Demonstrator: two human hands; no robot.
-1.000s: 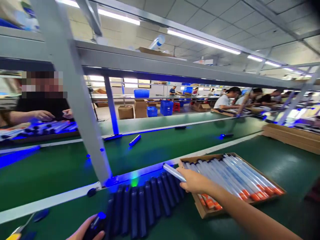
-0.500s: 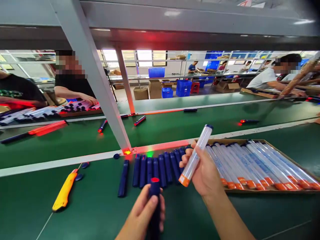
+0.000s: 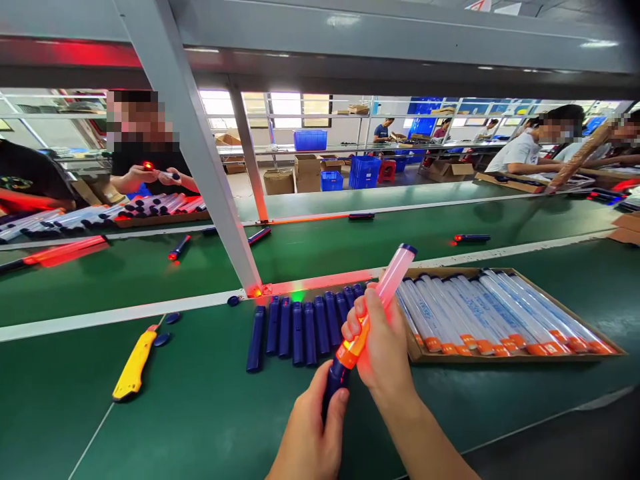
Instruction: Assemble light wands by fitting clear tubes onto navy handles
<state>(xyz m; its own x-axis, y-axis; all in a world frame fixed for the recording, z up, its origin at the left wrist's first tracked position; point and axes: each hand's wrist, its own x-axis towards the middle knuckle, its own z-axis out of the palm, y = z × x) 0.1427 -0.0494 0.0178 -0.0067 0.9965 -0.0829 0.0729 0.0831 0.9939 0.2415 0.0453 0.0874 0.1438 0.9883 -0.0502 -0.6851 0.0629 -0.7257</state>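
My left hand [image 3: 317, 417] is closed around a dark blue flashlight handle [image 3: 336, 379], tilted up to the right. Wrapped round a clear tube [image 3: 395, 275] with an orange collar and a dark blue cap is my right hand [image 3: 383, 340]. The tube's orange end meets the top of the handle, and red light glows through it. Just beyond my hands lies a row of several dark blue handles [image 3: 310, 330] on the green surface. To the right, a shallow cardboard box [image 3: 500, 361] holds several clear tubes [image 3: 473, 313] with orange ends.
A yellow utility knife [image 3: 134, 367] lies at the left, near loose dark blue caps [image 3: 163, 339]. A slanted metal post [image 3: 200, 147] rises behind the handles. Lit flashlights [image 3: 473, 238] lie on the green belt [image 3: 320, 247] beyond the white rail. Co-workers sit across it.
My hands have come together, and the tube's orange end now meets the handle's lit end. The tube has turned from clear to glowing red. A co-worker across now holds up a lit piece.
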